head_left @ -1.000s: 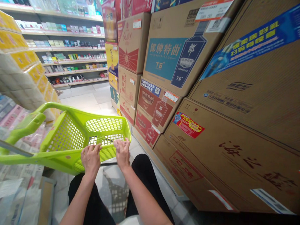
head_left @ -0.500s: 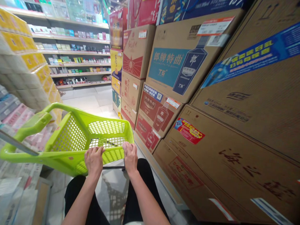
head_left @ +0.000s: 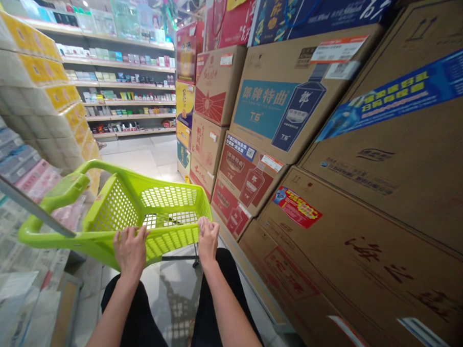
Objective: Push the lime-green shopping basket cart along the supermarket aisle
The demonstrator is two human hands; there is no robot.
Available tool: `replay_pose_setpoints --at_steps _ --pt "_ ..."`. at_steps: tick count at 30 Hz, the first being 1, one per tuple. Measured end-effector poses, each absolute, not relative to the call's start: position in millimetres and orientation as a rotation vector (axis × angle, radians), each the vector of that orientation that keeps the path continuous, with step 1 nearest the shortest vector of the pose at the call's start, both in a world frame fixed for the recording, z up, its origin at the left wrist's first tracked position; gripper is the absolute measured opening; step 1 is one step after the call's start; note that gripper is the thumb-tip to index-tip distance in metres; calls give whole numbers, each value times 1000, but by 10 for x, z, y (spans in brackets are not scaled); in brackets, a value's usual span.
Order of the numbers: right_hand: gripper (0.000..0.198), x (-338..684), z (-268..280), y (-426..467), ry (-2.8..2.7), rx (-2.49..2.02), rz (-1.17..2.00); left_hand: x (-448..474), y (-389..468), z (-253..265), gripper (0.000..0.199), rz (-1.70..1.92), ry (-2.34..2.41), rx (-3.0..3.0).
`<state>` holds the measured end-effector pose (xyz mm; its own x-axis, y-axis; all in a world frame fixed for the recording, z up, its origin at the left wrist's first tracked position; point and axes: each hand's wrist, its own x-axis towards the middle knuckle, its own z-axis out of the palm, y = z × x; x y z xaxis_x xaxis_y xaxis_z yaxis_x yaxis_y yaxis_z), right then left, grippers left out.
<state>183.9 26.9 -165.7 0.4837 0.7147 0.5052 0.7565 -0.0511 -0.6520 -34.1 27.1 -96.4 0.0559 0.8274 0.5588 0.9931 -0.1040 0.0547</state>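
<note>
A lime-green plastic shopping cart [head_left: 177,242] stands sideways just in front of my legs, with lattice walls and its looped handle at the left. Both of my hands are on its near rim. My left hand [head_left: 130,248] curls its fingers over the rim near the middle of that side. Gripping the rim's right corner is my right hand [head_left: 208,241], its thumb and fingers closed round the edge. Inside the basket no goods show, only the perforated walls and floor. A dark lower bar and a wheel show beneath the cart.
Stacked cardboard liquor cartons [head_left: 269,103] rise close along the right. On the left are yellow-and-white wrapped packs [head_left: 46,99] and pink and grey packages. A thin metal post [head_left: 26,200] crosses before the cart handle. Shelves of small products [head_left: 123,94] line the back beyond the tiled floor.
My left hand has slid left along the rim, farther from my right hand. The cart and surroundings appear shifted slightly right in view.
</note>
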Motion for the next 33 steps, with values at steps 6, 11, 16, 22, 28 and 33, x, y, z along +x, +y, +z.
replay_pose_setpoints --at_steps 6,11,16,22,28,33 --pt "57 1339 -1648 263 -1483 -1590 -59 -316 289 -904 29 -592 -1834 -2005" --pt "51 1613 -1564 264 -1436 -1704 -2 -431 192 -847 32 -733 -1846 -1920" --pt "49 1522 -1504 264 -1331 -1782 -37 -474 213 -894 30 -821 -1873 -1930" --pt "52 1055 -1439 184 -1630 -1585 -33 -367 154 -821 31 -817 -1867 -2037" --pt "42 1465 -1429 345 -1365 -1728 -76 -426 30 -815 36 -849 -1847 -1951" --pt "48 984 -1325 195 -1641 -1602 -56 -372 13 -787 35 -890 -1854 -1967"
